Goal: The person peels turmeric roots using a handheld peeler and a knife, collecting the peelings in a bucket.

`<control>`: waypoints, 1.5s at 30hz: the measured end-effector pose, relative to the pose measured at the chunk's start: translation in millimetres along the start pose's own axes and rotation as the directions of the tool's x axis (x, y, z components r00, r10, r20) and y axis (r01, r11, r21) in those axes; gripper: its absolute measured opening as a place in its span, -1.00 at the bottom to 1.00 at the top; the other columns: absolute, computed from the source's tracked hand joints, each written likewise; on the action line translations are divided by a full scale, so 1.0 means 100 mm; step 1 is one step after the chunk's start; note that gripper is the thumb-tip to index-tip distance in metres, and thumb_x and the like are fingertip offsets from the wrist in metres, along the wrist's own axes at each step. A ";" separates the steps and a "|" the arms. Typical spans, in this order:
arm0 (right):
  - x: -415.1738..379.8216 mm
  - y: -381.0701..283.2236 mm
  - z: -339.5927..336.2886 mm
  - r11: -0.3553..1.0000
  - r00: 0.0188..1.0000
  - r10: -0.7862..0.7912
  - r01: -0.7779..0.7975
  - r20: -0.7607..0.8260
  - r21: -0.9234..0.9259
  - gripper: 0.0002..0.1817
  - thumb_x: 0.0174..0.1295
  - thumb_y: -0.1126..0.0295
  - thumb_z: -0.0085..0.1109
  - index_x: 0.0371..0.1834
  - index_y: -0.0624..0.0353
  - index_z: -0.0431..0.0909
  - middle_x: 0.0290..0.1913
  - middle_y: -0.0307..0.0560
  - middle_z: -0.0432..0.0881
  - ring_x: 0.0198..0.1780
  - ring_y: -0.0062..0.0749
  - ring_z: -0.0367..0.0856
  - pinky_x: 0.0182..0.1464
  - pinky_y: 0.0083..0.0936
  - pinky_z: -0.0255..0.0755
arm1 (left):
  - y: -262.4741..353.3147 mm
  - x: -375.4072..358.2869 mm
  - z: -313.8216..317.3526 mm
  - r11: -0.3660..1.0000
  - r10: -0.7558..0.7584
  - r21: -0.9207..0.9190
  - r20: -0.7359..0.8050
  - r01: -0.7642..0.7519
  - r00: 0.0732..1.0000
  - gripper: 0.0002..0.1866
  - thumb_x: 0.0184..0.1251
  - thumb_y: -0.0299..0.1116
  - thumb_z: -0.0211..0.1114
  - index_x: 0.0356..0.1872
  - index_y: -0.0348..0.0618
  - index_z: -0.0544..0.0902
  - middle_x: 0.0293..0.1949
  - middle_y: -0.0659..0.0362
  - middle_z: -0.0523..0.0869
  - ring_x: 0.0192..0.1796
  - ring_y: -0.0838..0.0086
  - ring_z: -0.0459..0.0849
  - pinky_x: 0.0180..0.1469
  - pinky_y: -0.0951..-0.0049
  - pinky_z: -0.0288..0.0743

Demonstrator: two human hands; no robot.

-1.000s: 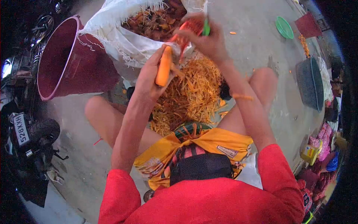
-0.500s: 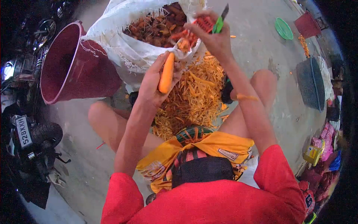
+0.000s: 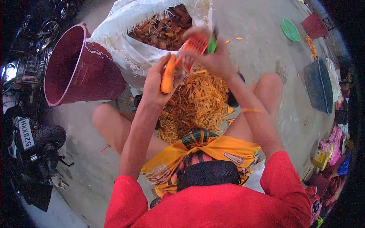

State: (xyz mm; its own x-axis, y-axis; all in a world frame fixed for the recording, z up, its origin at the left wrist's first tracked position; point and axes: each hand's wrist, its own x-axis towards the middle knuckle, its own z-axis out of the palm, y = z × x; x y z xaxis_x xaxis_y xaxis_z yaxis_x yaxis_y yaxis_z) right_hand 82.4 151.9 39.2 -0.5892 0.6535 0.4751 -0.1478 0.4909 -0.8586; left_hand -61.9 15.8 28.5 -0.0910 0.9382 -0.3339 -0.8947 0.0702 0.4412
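Note:
My left hand (image 3: 153,84) is wrapped round a peeled orange carrot (image 3: 168,76), held roughly upright over the peelings. At the carrot's upper right, my right hand (image 3: 221,64) grips a red slotted plastic peeler (image 3: 197,43), slightly blurred. A knife with a green handle (image 3: 211,45) is in the same hand, its dark blade pointing up. Below both hands lies a heap of orange peelings (image 3: 199,100) between the legs. Just beyond them stands an open white woven sack (image 3: 129,51) with brownish, unpeeled roots (image 3: 163,32) in it.
A large maroon tub (image 3: 102,83) stands left of the sack. Over on the right are a green basin (image 3: 291,29), a maroon container (image 3: 314,26) and a dark grey tub (image 3: 318,87). A motorcycle (image 3: 42,144) is at far left. Under the peelings' near edge sits a green round container (image 3: 197,137).
My right hand has come down and closer to the carrot with the peeler and knife. The left hand has barely moved, still holding the carrot.

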 end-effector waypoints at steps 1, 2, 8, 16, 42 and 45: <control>-0.03 -0.08 0.00 1.000 1.000 -0.002 0.002 0.001 0.000 -0.59 0.11 0.24 0.60 -0.02 0.05 0.65 -0.25 -0.30 0.76 -0.26 -0.65 0.70 -0.21 -0.58 0.59 | -0.01 -0.03 0.12 0.997 0.016 0.071 -0.090 -0.010 0.996 -0.69 0.62 -0.16 0.13 0.03 -0.22 0.59 -0.21 0.16 0.71 -0.26 0.45 0.72 -0.21 0.39 0.70; -0.03 -0.15 -0.03 0.959 0.966 -0.220 0.239 0.136 -0.150 -0.59 0.11 0.24 0.60 -0.03 0.06 0.66 -0.25 -0.30 0.76 -0.25 -0.64 0.70 -0.20 -0.57 0.59 | -0.02 -0.05 0.18 0.990 0.039 0.144 -0.180 -0.013 0.983 -0.68 0.61 -0.15 0.14 0.05 -0.20 0.60 -0.19 0.16 0.72 -0.26 0.44 0.72 -0.18 0.37 0.71; 0.19 0.16 -0.15 0.984 0.977 0.084 -0.113 -0.198 -0.141 -0.71 0.20 0.25 0.54 -0.13 0.11 0.69 -0.32 -0.23 0.77 -0.30 -0.67 0.70 -0.24 -0.59 0.59 | -0.04 0.05 -0.17 0.998 -0.020 0.053 -0.008 0.020 1.000 -0.73 0.62 -0.21 0.14 0.08 -0.17 0.56 -0.12 0.16 0.72 -0.31 0.50 0.73 -0.28 0.49 0.71; -0.03 -0.10 0.06 0.961 0.978 -0.183 0.199 0.095 -0.193 -0.66 0.11 0.28 0.60 -0.17 0.19 0.68 -0.20 -0.26 0.75 -0.16 -0.64 0.66 -0.11 -0.53 0.58 | -0.07 -0.02 -0.11 0.969 0.080 0.234 -0.005 -0.077 0.997 -0.73 0.65 -0.21 0.09 0.10 -0.16 0.55 -0.13 0.20 0.69 -0.16 0.56 0.70 -0.25 0.48 0.67; 0.28 0.18 -0.21 0.998 0.986 0.060 -0.057 -0.156 0.029 -0.74 0.27 0.37 0.48 -0.09 0.21 0.65 -0.27 -0.25 0.75 -0.25 -0.65 0.70 -0.17 -0.63 0.58 | -0.05 0.06 -0.23 0.994 -0.093 0.059 0.101 0.087 0.991 -0.74 0.64 -0.18 0.13 0.07 -0.15 0.53 -0.05 0.09 0.69 -0.21 0.54 0.65 -0.19 0.50 0.65; 0.12 -0.06 -0.08 0.996 0.984 0.068 -0.058 -0.164 0.063 -0.73 0.23 0.35 0.52 -0.11 0.19 0.65 -0.29 -0.26 0.74 -0.27 -0.64 0.70 -0.18 -0.64 0.58 | 0.00 0.01 -0.09 0.999 -0.040 0.035 0.066 0.038 0.997 -0.72 0.64 -0.19 0.12 0.09 -0.19 0.55 -0.03 0.09 0.69 -0.18 0.51 0.67 -0.16 0.47 0.66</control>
State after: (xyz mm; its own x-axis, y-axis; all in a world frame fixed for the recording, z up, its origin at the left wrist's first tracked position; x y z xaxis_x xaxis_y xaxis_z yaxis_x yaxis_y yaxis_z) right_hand 82.5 161.2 51.6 -0.4593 0.7710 0.4412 -0.1632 0.4150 -0.8951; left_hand -65.8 13.5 21.0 -0.0258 0.9551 -0.2953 -0.8816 0.1176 0.4571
